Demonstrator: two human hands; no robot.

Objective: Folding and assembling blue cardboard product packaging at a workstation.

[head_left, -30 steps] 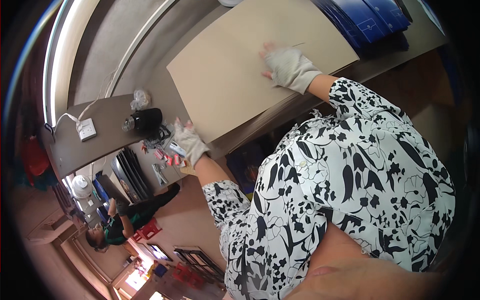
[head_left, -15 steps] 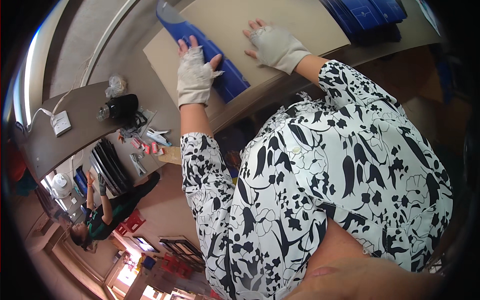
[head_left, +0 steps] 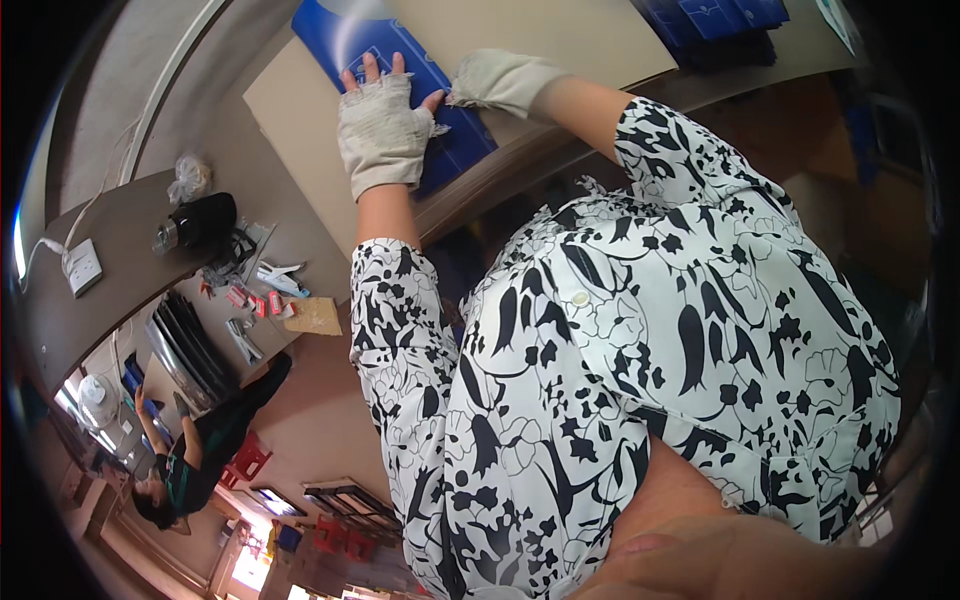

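Note:
A glossy blue sheet-like piece (head_left: 460,150) with pale line markings lies on a beige board (head_left: 285,100). My left hand (head_left: 382,135), in a frayed off-white fingerless glove, presses flat on it with fingers and thumb apart. Close to that thumb, at the piece's right edge, is my right hand (head_left: 508,82) in a matching glove. Its fingers are turned under and hidden, so I cannot tell whether they grip the edge.
More blue pieces (head_left: 715,30) are stacked at the far right. To the left, a grey table (head_left: 130,250) holds a power socket (head_left: 83,268), a black bottle-like object (head_left: 200,225), a plastic bag (head_left: 190,180) and a stack of dark pieces (head_left: 190,350). A person (head_left: 190,470) works farther off.
My right hand has moved left from the bare board to the blue piece's edge, its fingers now out of sight. More of the blue piece's face shows beneath my left hand.

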